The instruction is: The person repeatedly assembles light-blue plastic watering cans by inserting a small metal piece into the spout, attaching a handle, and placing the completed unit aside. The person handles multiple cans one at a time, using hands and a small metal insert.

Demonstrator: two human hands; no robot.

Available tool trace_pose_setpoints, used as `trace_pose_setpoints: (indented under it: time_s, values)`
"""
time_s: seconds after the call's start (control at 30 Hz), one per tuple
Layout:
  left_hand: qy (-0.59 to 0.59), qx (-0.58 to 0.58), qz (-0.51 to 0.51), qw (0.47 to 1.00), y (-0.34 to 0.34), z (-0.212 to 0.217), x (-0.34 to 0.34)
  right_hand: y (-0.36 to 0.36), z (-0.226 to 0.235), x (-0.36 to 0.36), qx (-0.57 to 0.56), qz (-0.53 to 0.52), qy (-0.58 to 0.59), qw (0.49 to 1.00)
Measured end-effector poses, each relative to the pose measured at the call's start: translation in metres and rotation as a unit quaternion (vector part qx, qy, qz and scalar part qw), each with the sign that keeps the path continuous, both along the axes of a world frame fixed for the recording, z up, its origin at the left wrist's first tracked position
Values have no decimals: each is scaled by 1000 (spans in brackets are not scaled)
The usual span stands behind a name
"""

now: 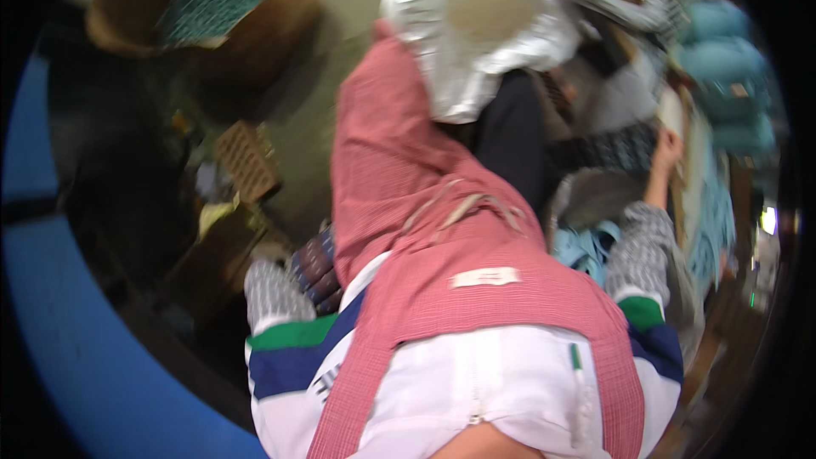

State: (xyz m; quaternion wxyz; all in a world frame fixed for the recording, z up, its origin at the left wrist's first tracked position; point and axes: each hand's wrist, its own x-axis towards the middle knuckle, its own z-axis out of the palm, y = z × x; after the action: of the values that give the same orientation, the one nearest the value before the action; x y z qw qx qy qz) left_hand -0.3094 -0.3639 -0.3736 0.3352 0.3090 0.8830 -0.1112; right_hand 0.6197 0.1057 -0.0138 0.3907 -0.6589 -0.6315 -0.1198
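Observation:
My left hand [272, 252] is low at my left side, just beyond its grey knit cuff. It is dim and blurred beside a brown box [217, 246], and its fingers cannot be made out. Behind that wrist sits a dark striped bundle [314, 270]. On the right, my arm reaches forward and my right hand [669, 150] looks closed, with its fingers curled. It is beside a pale upright edge [671, 110] and a dark patterned strip [608, 149]. Whatever it may hold is too blurred to see. Light blue pieces [586, 245] lie in a bag near my right forearm.
Ahead is a silvery plastic-lined container [484, 42]. A big brown tub [285, 8] with teal pieces stands far left. A brown brick-like block with holes [246, 160] lies on the left. Light blue wrapped bundles [722, 68] are stacked far right. A blue surface [93, 348] curves along the left.

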Motion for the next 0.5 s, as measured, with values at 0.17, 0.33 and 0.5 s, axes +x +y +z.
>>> trace_pose_setpoints:
  time_s: [0.17, 0.33, 0.5]
  values:
    - [19, -87, 60, 994, -35, 109, 47, -5, 11, -87, 7, 58, 107, 993]
    - [222, 61, -55, 972, 7, 189, -8, -55, 56, -158, 31, -3, -36, 999]
    - [404, 374, -266, 791, 204, 451, 83, -76, 56, -231, -58, 180, 205, 960]
